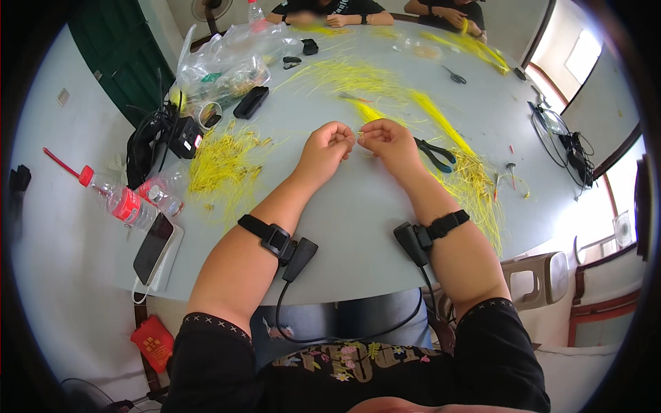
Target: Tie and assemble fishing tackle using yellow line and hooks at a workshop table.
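Over the middle of the grey table (344, 227), my left hand (326, 153) and my right hand (387, 144) meet almost fingertip to fingertip. Both are closed in a pinch. A thin pale loop shows faintly by the right fingertips, too small to name. Just beyond the right hand lies a bundle of long yellow strands (441, 118). Dark-handled pliers (436, 154) rest on the strands beside my right wrist. To the left of my left forearm is a tangled pile of short yellow strands (222, 164).
Plastic bottles (124, 201) and a phone (153, 248) stand and lie at the left edge. A black case (251, 102) and clear plastic bags (227, 65) sit far left. Scissors (454, 76) lie far right, cables (575, 155) right. Two people sit across the table, one handling yellow strands.
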The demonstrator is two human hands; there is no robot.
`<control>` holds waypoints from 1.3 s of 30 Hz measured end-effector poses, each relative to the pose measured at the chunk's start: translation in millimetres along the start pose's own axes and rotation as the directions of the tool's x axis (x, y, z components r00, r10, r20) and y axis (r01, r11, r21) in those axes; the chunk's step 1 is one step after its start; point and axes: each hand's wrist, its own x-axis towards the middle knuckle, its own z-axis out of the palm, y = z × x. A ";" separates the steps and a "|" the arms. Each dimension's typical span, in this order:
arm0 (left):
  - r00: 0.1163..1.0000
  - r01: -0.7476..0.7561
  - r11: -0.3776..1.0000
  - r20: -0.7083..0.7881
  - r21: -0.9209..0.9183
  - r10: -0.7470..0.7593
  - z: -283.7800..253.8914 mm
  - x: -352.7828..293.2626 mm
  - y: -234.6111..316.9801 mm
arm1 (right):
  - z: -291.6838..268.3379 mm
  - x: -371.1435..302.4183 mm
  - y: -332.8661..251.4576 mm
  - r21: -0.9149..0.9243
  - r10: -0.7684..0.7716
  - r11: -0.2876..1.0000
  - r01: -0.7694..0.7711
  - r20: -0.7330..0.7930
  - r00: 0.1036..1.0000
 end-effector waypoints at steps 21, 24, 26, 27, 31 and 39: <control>1.000 -0.021 0.999 -0.013 0.031 0.021 2.0 1.4 -1.6 | -1.0 3.6 8.1 -0.031 0.010 0.999 -0.011 -0.045 0.999; 1.000 -0.020 0.999 -0.016 0.038 0.021 1.1 1.3 -2.1 | 0.2 3.7 9.0 -0.022 -0.003 1.000 0.002 -0.049 0.999; 1.000 -0.018 0.999 -0.012 0.043 0.019 2.1 1.5 -1.3 | -1.0 4.2 10.1 -0.037 -0.012 0.999 0.010 -0.051 0.999; 1.000 -0.019 0.999 -0.015 0.039 0.019 2.8 1.3 -1.1 | -1.4 4.1 10.9 -0.038 -0.011 0.999 0.009 -0.054 0.998; 0.999 -0.030 0.999 -0.033 0.030 0.031 2.3 1.1 -2.1 | 0.2 3.9 9.7 -0.023 -0.006 1.000 0.005 -0.050 0.999; 0.996 -0.052 0.990 -0.061 0.132 0.060 0.5 2.2 -3.3 | 1.3 3.1 9.0 0.004 0.014 1.000 -0.014 -0.049 0.999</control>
